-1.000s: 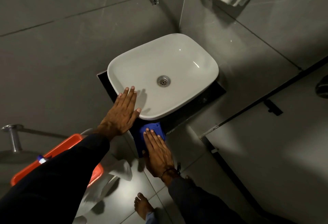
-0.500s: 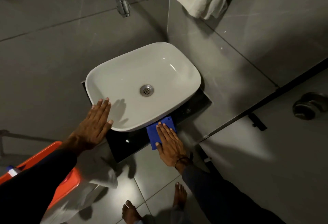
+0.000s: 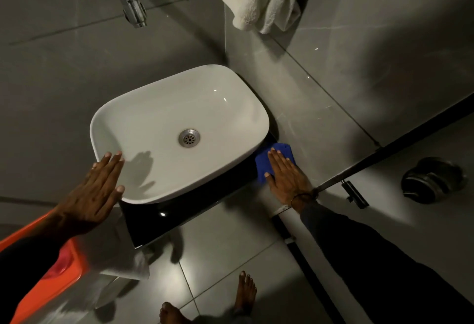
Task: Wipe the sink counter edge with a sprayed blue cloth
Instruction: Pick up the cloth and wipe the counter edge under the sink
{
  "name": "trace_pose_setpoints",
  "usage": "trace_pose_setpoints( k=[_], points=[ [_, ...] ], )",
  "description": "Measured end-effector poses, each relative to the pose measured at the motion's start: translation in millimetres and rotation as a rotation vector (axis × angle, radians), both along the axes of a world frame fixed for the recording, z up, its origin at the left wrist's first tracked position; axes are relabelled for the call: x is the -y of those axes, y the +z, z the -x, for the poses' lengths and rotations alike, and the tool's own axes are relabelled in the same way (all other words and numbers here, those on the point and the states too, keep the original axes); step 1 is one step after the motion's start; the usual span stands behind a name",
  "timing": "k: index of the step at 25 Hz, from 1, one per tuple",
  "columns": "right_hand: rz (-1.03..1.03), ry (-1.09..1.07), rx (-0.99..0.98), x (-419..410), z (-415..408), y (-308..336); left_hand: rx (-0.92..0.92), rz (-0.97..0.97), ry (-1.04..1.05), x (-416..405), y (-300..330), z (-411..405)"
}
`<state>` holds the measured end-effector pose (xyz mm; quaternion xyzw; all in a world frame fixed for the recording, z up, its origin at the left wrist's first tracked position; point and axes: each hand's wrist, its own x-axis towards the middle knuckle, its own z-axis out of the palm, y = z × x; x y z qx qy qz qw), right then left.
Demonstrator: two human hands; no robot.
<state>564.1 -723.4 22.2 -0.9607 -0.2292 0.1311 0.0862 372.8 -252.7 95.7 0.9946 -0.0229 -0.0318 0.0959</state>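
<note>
Wiping step is in hand: right hand (image 3: 286,176) lies flat, fingers together and extended, palm pressing the blue cloth (image 3: 278,159) onto the black counter edge (image 3: 195,210); cloth shows past its fingertips and on its thumb side, at the counter's far-right corner, just beside the white basin (image 3: 179,128) rim; not gripped, only pinned under the palm.

Left hand (image 3: 98,190) also flat and open, fingers spread a little, resting on the basin's near-left rim, holding nothing; looks like bracing.

Judgement: cloth sits at one end of the front strip; the glossy stretch between the two hands looks like what's left to cover; next move calls for keeping palm pressure and sliding the cloth along the edge toward the left hand, close under the basin rim; left hand likely has to shift if the pass reaches that corner.
</note>
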Motion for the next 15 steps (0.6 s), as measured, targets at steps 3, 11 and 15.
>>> trace_pose_setpoints(
  k=[3,11,15],
  points=[
    [0.019,-0.021,0.007,4.0,-3.5,0.7,0.006,-0.01,-0.001,-0.9,0.1,-0.8],
    [-0.042,-0.166,-0.084,-53.3,43.2,-3.0,0.027,-0.006,0.023,-2.6,-5.2,-0.8],
    [-0.162,-0.084,-0.1,-104.8,116.0,-3.2,0.076,-0.033,-0.014,-3.6,-9.6,2.0]
  ],
)
